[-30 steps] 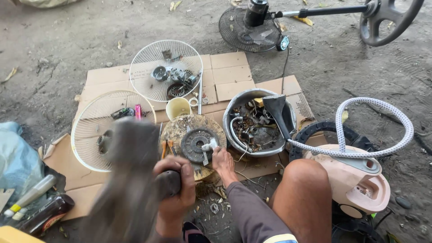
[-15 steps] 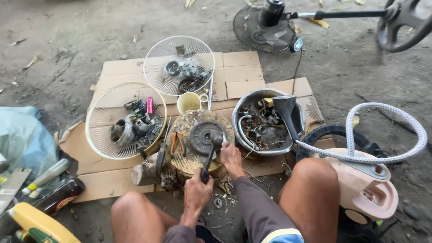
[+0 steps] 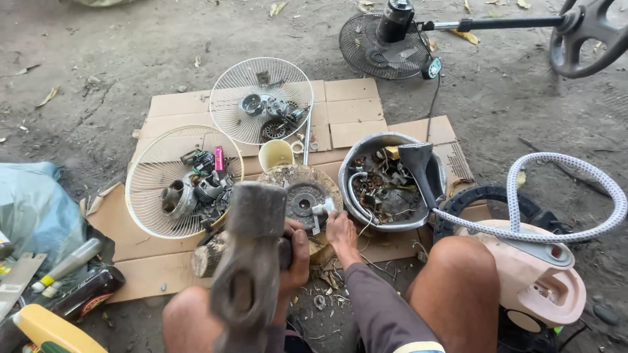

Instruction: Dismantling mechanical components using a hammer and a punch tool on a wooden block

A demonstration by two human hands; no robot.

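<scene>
Head view: left hand [image 3: 296, 252] fist-tight on rusty hammer [image 3: 252, 261]; right hand [image 3: 340, 230] pinching grimy round motor part [image 3: 302, 198].

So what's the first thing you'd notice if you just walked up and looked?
The big hammer, raised close to the camera in the left hand. Just beyond it, the right hand steadies a round metal part on a wooden block. On the cardboard around them sit two white fan guards full of parts and a metal bowl of scrap.

Left hand [image 3: 294, 252] fisted and raised, right hand [image 3: 340, 229] lower, fingers pinched
</scene>
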